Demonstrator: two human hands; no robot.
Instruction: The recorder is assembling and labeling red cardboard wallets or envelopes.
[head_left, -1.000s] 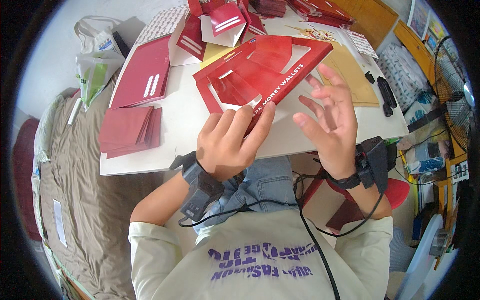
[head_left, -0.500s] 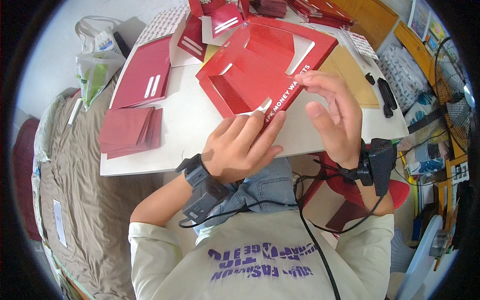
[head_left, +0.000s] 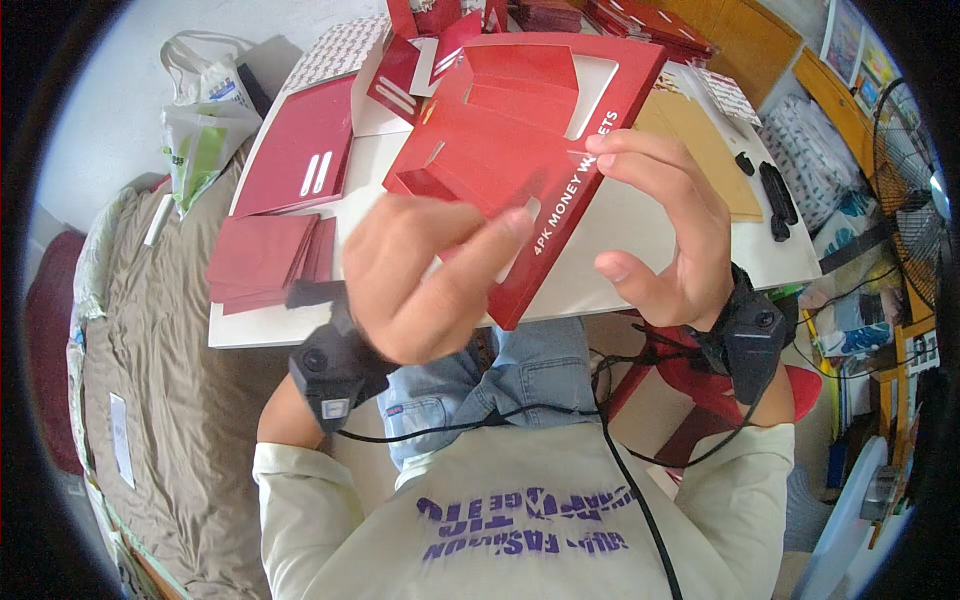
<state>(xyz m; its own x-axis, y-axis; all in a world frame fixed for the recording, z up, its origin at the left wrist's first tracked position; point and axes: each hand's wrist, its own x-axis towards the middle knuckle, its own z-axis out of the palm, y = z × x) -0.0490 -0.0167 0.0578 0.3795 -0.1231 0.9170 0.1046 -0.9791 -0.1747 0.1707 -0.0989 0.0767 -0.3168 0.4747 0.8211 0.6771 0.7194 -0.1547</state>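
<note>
A flat red cardboard box [head_left: 590, 190] with cut-outs and white lettering along its near side lies tilted on the table. Its near corner juts past the front edge. My left hand [head_left: 425, 275], smeared by motion, is over the box's lower left part. One fingertip reaches a cut-out there; its other fingers are curled and partly hidden. At the lettered side, my right hand [head_left: 675, 220] has its fingertips at the box edge, thumb held well apart. A small clear strip shows by those fingertips; I cannot make out what it is.
Dark red card sheets [head_left: 297, 150] and a stack of red envelopes [head_left: 268, 262] lie on the left of the white table [head_left: 380, 305]. Tan card [head_left: 700, 150] and black objects [head_left: 777, 195] lie on the right. More red pieces sit at the back. Cables hang from my wrist devices.
The box has turned and come nearer to me, its near corner now past the table edge. My left hand has moved left and curled. My right hand stays at the lettered side.
</note>
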